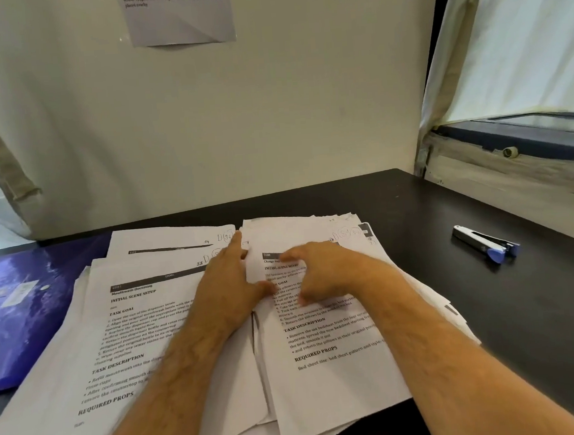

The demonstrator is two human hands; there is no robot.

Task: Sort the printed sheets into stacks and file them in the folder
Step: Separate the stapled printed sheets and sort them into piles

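The right stack of sheets (326, 344) is pressed by the right hand (317, 273), fingers bent, fingertips on the top page. The left hand (231, 287) is laid flat w/ fingers straight at that stack's left edge, over the left stack (116, 333). Both stacks are spread on the dark table (473, 288). A blue folder (21, 307) is seen at far left, a stapler (486, 242) well apart at right.

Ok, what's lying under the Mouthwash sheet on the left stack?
More printed sheets stick out beyond the Mouthwash sheet at its far and left edges; one shows a dark header bar. How many lie below, and their text, is covered. The left hand rests on its right edge.
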